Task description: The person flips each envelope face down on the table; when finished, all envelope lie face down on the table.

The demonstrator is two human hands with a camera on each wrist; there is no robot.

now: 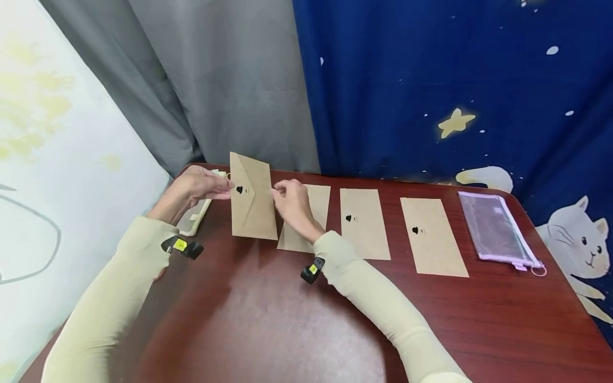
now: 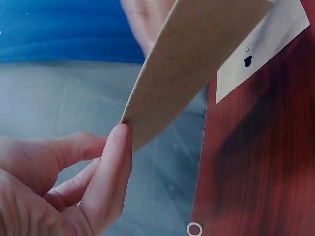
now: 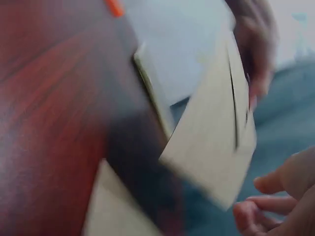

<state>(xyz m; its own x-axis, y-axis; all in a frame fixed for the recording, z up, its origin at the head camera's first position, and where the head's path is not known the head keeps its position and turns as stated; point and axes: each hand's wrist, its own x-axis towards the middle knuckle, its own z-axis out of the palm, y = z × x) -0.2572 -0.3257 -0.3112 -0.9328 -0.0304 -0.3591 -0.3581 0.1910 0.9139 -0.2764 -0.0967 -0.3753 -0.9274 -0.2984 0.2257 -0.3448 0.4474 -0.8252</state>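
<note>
A brown kraft envelope (image 1: 256, 218) with a pointed flap and a small black hat print is held upright above the left part of the table. My left hand (image 1: 205, 183) pinches its left edge; in the left wrist view the fingertips (image 2: 120, 135) meet at the paper's edge. Beside the opposite edge is my right hand (image 1: 293, 205), its fingers loosely bent. The right wrist view, somewhat blurred, shows a small gap between those fingers (image 3: 243, 211) and the envelope (image 3: 206, 142). Partly behind the right hand lies another envelope (image 1: 318, 199).
Two more envelopes, a middle one (image 1: 366, 229) and a right one (image 1: 433, 239), lie in a row on the dark red table (image 1: 287, 319). A purple-edged mesh zip pouch (image 1: 495, 226) lies at the far right. A pale-edged pouch (image 1: 195, 221) is partly hidden behind the left arm.
</note>
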